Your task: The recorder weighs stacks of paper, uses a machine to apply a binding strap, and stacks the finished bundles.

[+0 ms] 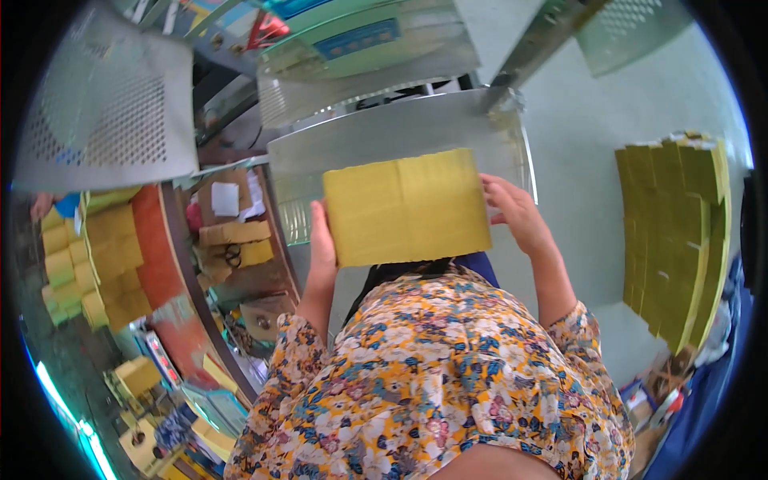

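Observation:
A yellow rectangular block (406, 210), which looks like a tightly packed stack of paper or card, is held level in front of my body. My left hand (322, 240) presses against its left end, thumb upright along the side. At the opposite end my right hand (516, 212) bears on the edge with bent fingers. Some fingertips are hidden behind the block. Beneath and beyond it lies a grey metal work surface (384, 124) with a raised edge.
Many similar yellow stacks (664, 232) are piled on the floor at the right. To my left, a wooden shelf holds scissors (233, 255) and papers (225, 199). A perforated metal panel (112, 112) stands at far left, and a clear-covered machine part (368, 60) rises ahead.

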